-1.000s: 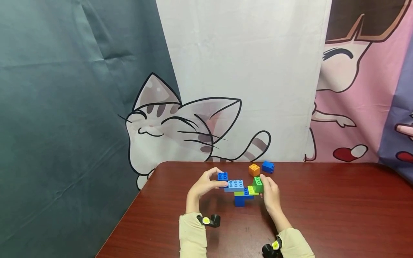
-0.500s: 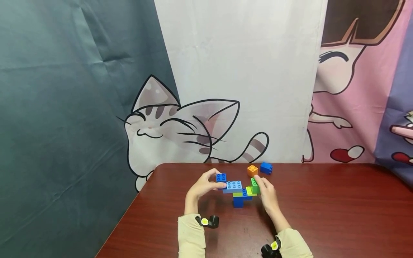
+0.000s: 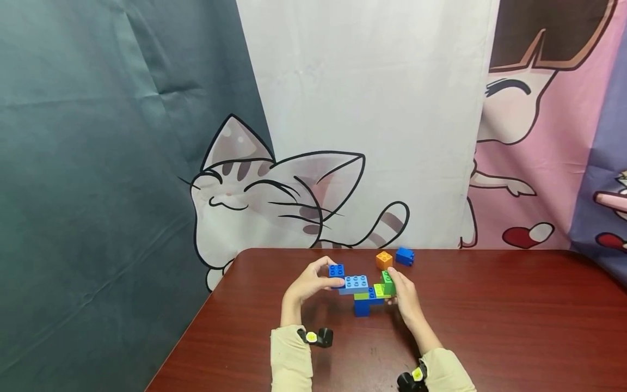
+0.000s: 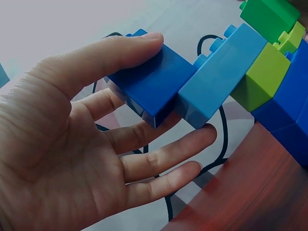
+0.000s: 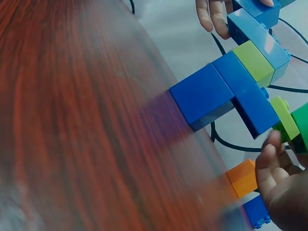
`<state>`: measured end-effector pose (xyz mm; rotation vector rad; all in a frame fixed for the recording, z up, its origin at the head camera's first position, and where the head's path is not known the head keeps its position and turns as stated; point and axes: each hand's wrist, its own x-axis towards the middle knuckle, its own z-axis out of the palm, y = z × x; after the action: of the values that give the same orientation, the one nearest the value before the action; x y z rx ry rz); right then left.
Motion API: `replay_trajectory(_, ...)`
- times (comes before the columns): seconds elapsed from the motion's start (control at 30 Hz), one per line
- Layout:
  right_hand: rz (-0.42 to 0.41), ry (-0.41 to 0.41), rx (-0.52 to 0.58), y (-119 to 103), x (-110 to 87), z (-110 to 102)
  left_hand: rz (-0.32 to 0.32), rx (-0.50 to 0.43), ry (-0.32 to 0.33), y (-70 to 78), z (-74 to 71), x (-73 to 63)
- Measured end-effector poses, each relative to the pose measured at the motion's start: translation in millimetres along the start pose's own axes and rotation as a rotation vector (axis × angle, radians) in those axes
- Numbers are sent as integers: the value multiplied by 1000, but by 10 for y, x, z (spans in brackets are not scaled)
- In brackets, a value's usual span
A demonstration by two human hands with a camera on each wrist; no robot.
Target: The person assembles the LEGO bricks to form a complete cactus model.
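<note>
A built structure of toy building blocks stands on the table, with a blue block [image 3: 362,308] at its foot. My left hand [image 4: 110,120] pinches the dark blue block [image 4: 153,77] at the left end, thumb on its near face and fingers behind. A light blue block [image 3: 354,285] sits beside it, above a lime block [image 4: 264,77]. At the right end, my right hand [image 3: 406,296] grips the green block [image 3: 388,283], one finger near its top edge. Other fingertips of that hand come up under the second lime block [image 5: 285,119]. Part of the green block is hidden by the fingers.
Behind the structure, an orange block [image 3: 384,260] and a loose blue block [image 3: 405,256] lie near the back edge of the brown table [image 3: 509,321]. A cloth backdrop [image 3: 372,98] with cartoon cats hangs behind the table.
My right fingers have shifted left onto the green block, and fingertips now show below the lime block. My left hand keeps its pinch, and the structure stays where it was.
</note>
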<state>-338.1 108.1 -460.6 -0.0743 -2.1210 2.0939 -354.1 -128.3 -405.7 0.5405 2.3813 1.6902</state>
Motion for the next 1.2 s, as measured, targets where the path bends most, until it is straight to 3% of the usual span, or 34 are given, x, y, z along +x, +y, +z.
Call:
replay_trajectory(0.27,-32,54,68,-2,15,26,8,-17,-7,15,5,-5)
replay_trajectory(0.5,-27,95,58,-5,-4,30,9,-11,-12,22,5,-1)
replay_trajectory(0.83,13,79,41,-53,-17,41,15,-9,-10,14,-4,-10)
replay_trajectory(1.07,-12,38,8,-28,-2,29,51,0,-20,-35,-12,-11)
replay_trajectory(1.2,17,19,21,-14,6,13,30,-10,-17,-18,-2,-13)
